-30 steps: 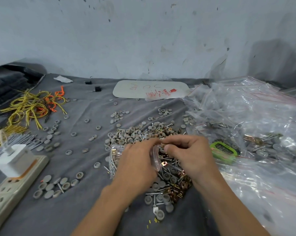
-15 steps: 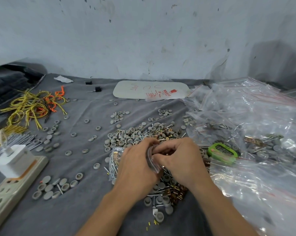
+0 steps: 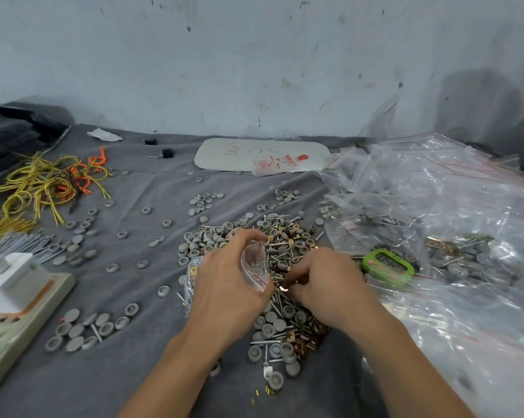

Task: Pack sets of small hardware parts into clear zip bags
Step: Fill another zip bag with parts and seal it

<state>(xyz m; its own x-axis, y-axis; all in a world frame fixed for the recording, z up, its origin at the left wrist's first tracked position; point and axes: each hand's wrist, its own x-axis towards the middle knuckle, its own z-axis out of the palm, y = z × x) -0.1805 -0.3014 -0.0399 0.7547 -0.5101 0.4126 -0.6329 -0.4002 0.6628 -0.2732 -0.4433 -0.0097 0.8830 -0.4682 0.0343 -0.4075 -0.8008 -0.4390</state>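
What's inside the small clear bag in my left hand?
A few thin, screw-like pieces seem to lie inside the clear zip bag near its mouth. The left hand grips its lower part, covering whatever else sits there.

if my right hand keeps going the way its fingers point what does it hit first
Probably the clear zip bag gripped by the left hand. The right hand, pinching a small copper clip, points left at the bag's lower edge; depth is unclear.
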